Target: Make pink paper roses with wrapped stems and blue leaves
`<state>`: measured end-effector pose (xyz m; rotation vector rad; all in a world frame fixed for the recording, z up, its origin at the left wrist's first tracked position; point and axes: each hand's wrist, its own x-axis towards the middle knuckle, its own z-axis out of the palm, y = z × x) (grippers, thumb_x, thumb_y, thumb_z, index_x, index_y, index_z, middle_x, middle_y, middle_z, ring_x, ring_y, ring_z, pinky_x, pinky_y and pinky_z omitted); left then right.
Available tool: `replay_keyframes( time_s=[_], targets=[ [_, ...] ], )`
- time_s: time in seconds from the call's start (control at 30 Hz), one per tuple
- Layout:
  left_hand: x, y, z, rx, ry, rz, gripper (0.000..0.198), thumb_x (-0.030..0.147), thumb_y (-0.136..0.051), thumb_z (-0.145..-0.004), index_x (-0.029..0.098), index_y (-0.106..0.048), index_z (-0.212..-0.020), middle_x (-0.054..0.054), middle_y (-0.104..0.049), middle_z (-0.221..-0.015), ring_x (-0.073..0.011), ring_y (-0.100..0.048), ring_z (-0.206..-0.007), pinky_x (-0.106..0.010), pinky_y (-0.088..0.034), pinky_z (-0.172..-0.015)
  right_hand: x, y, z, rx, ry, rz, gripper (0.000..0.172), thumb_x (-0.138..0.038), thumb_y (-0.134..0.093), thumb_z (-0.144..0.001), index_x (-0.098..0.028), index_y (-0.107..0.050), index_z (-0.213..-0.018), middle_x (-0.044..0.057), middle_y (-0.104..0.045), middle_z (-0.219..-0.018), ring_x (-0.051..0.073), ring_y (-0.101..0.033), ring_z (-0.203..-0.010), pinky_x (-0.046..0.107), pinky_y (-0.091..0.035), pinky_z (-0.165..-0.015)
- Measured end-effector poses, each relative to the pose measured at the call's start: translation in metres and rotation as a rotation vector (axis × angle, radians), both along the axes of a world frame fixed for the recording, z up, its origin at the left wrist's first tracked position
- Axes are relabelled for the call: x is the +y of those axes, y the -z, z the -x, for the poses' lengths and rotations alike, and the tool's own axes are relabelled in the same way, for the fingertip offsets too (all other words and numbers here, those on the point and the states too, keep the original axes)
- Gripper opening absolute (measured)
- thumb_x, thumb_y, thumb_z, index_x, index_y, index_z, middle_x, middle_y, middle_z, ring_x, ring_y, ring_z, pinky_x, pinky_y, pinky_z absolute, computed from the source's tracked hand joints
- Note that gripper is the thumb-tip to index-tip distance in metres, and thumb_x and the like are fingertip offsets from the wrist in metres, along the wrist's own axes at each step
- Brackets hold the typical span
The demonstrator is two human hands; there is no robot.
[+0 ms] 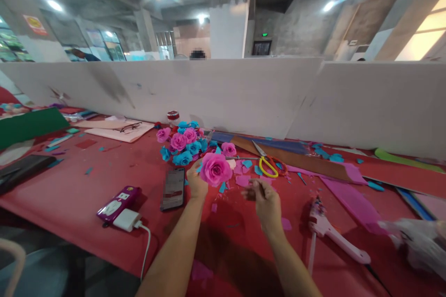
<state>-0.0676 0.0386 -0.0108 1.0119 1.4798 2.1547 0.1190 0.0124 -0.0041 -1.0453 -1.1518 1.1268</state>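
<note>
My left hand (197, 183) is closed around the base of a large pink paper rose (216, 170), whose bloom faces me and covers part of the fingers. To its right, apart from the rose, my right hand (266, 202) is raised over the table with thumb and fingertips pinched together. Those fingertips are slightly blurred, and anything between them is too small to make out. Behind the left hand lies a bunch of pink and blue paper roses (184, 143). A single smaller pink paper rose (229, 149) is just beyond the held one.
On the red table (139, 181) are a phone (173, 189), a purple power strip (118, 204) with a white charger (127, 219), yellow-handled scissors (268, 167), a pink hot glue gun (331, 232) and scattered paper scraps (243, 180). A white partition (209, 88) stands behind.
</note>
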Motion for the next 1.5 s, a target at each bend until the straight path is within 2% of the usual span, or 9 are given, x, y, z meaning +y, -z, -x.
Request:
replay_keyframes(
  time_s=[0.13, 0.23, 0.43, 0.67, 1.0, 1.13, 1.3, 1.43, 1.5],
  targets=[
    [0.004, 0.000, -0.006, -0.086, 0.130, -0.025, 0.015, 0.027, -0.067, -0.067, 0.019, -0.073, -0.078, -0.004, -0.072, -0.078, -0.0182, -0.063, -0.077, -0.031, -0.048, -0.078, 0.008, 0.013, -0.002, -0.103, 0.062, -0.221, 0.033, -0.031, -0.058, -0.071, -0.019, -0.059, -0.102, 0.012, -0.067, -0.106, 0.024, -0.065, -0.098, 0.041, -0.050, -0.087],
    [0.007, 0.000, -0.011, -0.149, 0.201, -0.042, 0.012, 0.027, -0.069, -0.068, 0.020, -0.073, -0.076, -0.002, -0.071, -0.077, -0.0155, -0.062, -0.077, -0.029, -0.047, -0.079, 0.005, 0.011, -0.001, -0.148, 0.023, -0.225, 0.028, -0.031, -0.053, -0.077, -0.018, -0.060, -0.101, 0.011, -0.070, -0.097, 0.023, -0.067, -0.091, 0.040, -0.051, -0.085],
    [0.007, -0.002, -0.016, -0.289, 0.344, -0.097, 0.009, 0.026, -0.069, -0.068, 0.017, -0.071, -0.071, -0.001, -0.067, -0.071, -0.0121, -0.060, -0.070, -0.027, -0.046, -0.075, -0.013, -0.006, -0.001, -0.347, 0.044, -0.089, 0.030, -0.044, -0.052, -0.082, -0.017, -0.065, -0.081, 0.001, -0.062, -0.053, 0.015, -0.054, -0.040, 0.026, -0.043, -0.042],
    [0.002, -0.006, -0.021, -0.393, 0.466, -0.051, 0.018, 0.027, -0.072, -0.066, 0.014, -0.069, -0.078, -0.002, -0.065, -0.071, -0.0110, -0.059, -0.065, -0.026, -0.047, -0.067, -0.003, -0.001, 0.001, -0.237, 0.079, -0.301, 0.024, -0.025, -0.048, -0.080, -0.019, -0.058, -0.101, 0.010, -0.070, -0.095, 0.020, -0.067, -0.086, 0.035, -0.051, -0.080],
    [0.006, -0.005, -0.022, -0.411, 0.525, -0.037, 0.019, 0.029, -0.070, -0.068, 0.014, -0.065, -0.079, -0.001, -0.062, -0.072, -0.0097, -0.057, -0.066, -0.025, -0.046, -0.068, -0.010, -0.008, 0.002, -0.291, 0.027, -0.118, 0.019, -0.034, -0.049, -0.084, -0.022, -0.063, -0.085, 0.005, -0.069, -0.075, 0.020, -0.067, -0.061, 0.032, -0.050, -0.058],
    [0.005, -0.006, -0.028, -0.486, 0.656, -0.022, 0.017, 0.026, -0.071, -0.069, 0.015, -0.063, -0.078, 0.000, -0.059, -0.073, -0.0083, -0.055, -0.066, -0.025, -0.046, -0.069, -0.005, -0.006, -0.001, -0.477, 0.118, -0.238, 0.024, -0.030, -0.058, -0.076, -0.024, -0.067, -0.097, 0.009, -0.069, -0.098, 0.026, -0.064, -0.090, 0.037, -0.048, -0.075],
    [-0.002, -0.006, -0.048, -0.585, 0.857, 0.069, 0.017, 0.023, -0.073, -0.065, 0.016, -0.064, -0.077, 0.001, -0.060, -0.074, -0.0093, -0.057, -0.068, -0.026, -0.046, -0.071, -0.002, -0.004, -0.003, -0.476, 0.094, -0.116, 0.028, -0.036, -0.043, -0.087, -0.019, -0.065, -0.090, 0.005, -0.067, -0.063, 0.020, -0.062, -0.062, 0.033, -0.047, -0.066],
    [-0.009, -0.006, -0.059, -0.470, 0.825, 0.135, 0.017, 0.025, -0.074, -0.065, 0.015, -0.068, -0.077, -0.001, -0.064, -0.075, -0.0108, -0.058, -0.073, -0.025, -0.045, -0.075, -0.002, -0.002, 0.000, -0.419, 0.094, -0.231, 0.021, -0.031, -0.051, -0.082, -0.020, -0.062, -0.096, 0.008, -0.069, -0.095, 0.020, -0.063, -0.086, 0.032, -0.047, -0.077],
    [-0.011, -0.007, -0.061, -0.394, 0.810, 0.147, 0.015, 0.025, -0.072, -0.066, 0.016, -0.069, -0.077, -0.002, -0.064, -0.074, -0.0116, -0.058, -0.074, -0.024, -0.044, -0.074, -0.002, -0.003, 0.002, -0.416, 0.032, -0.209, 0.017, -0.031, -0.055, -0.081, -0.021, -0.064, -0.091, 0.006, -0.070, -0.092, 0.019, -0.063, -0.084, 0.031, -0.047, -0.077]
  ],
)
